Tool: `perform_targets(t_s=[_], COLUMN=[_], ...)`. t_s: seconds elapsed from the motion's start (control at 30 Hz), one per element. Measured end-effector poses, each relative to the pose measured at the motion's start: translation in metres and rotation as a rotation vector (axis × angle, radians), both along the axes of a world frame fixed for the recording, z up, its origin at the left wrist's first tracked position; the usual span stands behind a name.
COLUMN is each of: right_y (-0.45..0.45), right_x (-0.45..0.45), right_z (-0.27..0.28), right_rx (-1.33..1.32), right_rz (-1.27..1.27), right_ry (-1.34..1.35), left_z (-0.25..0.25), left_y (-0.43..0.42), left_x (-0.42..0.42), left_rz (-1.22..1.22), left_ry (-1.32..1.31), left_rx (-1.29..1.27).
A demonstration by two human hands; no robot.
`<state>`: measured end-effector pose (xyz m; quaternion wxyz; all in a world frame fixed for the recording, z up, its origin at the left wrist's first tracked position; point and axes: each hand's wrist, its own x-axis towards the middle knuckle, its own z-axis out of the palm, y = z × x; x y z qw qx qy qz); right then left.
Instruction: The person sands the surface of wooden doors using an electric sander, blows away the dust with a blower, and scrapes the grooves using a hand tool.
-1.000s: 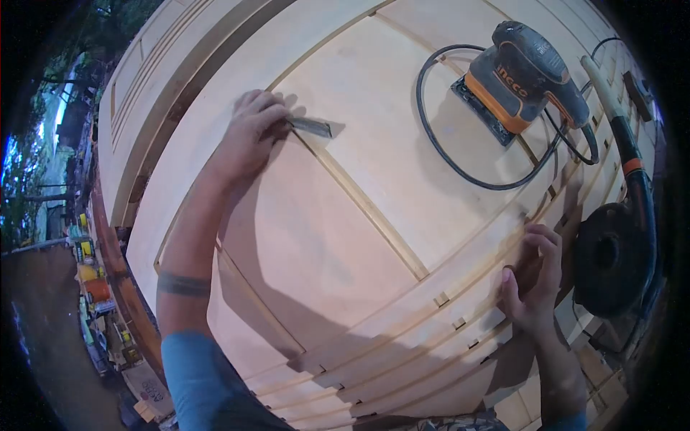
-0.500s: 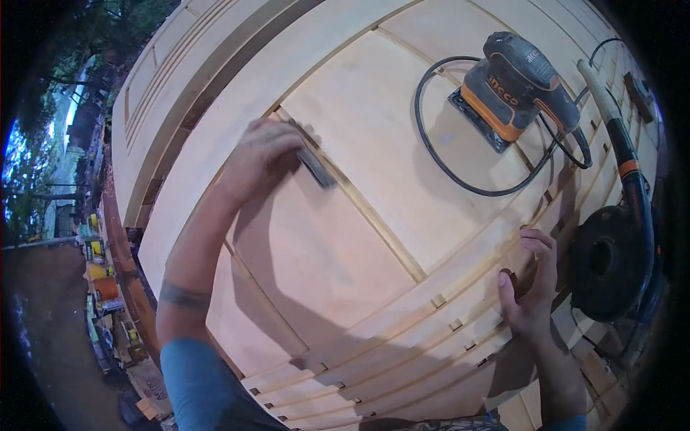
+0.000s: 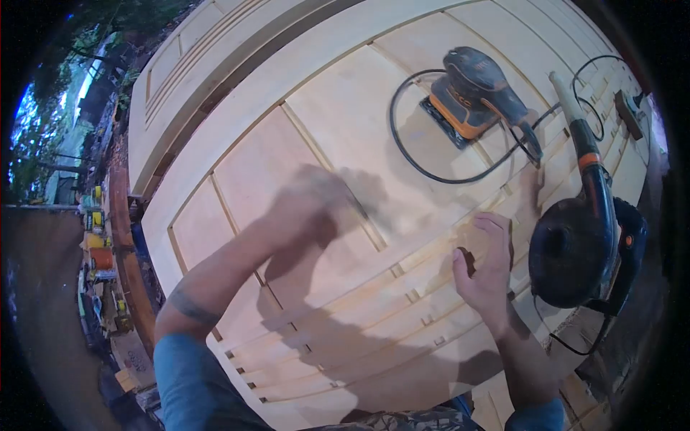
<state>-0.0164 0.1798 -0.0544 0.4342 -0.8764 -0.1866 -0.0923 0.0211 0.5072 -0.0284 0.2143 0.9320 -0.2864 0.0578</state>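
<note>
My left hand (image 3: 309, 195), smeared by motion, is closed over a thin grey piece that looks like folded sandpaper; its dark edge blurs against the panel beside a raised strip. Beneath it lies a pale wooden door (image 3: 259, 154) with inset panels and long slats. My right hand (image 3: 490, 276) rests at the slatted part of the door, its fingers bent and its thumb held apart. A small brown patch or piece shows by that thumb; I cannot make out what it is.
An orange and black sander (image 3: 467, 100) stands on the door, its cord looped around it. To the right lies a black blower (image 3: 568, 251) with a long nozzle. A second wooden door (image 3: 187, 93) is behind. Several tools and boxes (image 3: 100, 262) line the ground at left.
My left hand has swept toward me and to the right along the strip, with the grey piece. The whole view has shifted; my right hand stays by the slats.
</note>
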Motion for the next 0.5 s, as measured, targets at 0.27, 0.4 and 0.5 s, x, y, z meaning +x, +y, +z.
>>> perform_targets(t_s=[0.27, 0.4, 0.5], right_y=[-0.003, -0.005, -0.008], right_x=[0.000, 0.000, 0.000], right_z=[-0.007, -0.006, -0.007], right_rx=[0.088, 0.066, 0.059], right_rz=[-0.013, 0.006, 0.025], right_ry=[-0.014, -0.016, -0.029], left_z=[-0.026, -0.029, -0.026], left_y=[-0.033, -0.059, -0.063], left_x=[0.007, 0.019, 0.037], left_rz=[1.220, 1.350, 1.411], left_ry=[0.381, 0.241, 0.244], left_rx=[-0.255, -0.040, 0.038])
